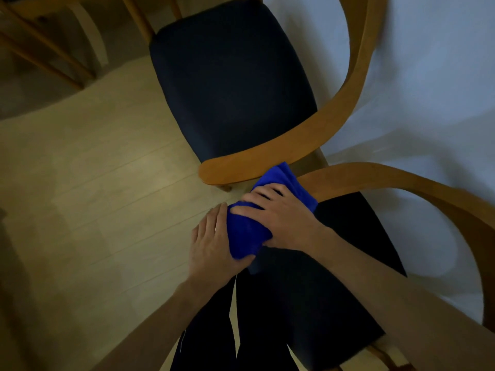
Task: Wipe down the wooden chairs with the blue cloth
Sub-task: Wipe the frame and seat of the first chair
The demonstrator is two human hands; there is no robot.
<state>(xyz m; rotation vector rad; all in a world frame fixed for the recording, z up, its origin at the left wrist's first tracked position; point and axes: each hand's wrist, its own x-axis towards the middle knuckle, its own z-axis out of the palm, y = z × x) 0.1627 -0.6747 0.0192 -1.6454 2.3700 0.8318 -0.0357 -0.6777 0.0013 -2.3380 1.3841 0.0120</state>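
Your one view comes from the head camera, looking steeply down and forward, close over both hands, with the chairs and floor point(93, 183) spread wide below.

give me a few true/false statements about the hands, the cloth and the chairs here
1. Both hands are on the cloth. True: the right hand lies over it and the left hand holds its near end.
2. The cloth is red. False: it is blue.
3. The cloth lies in the middle of the far chair's seat. False: it is at the end of the near chair's wooden arm.
4. Two chairs with dark seats and curved wooden arms stand side by side. True.
5. The chairs stand on a dark carpet. False: the floor is pale planks.
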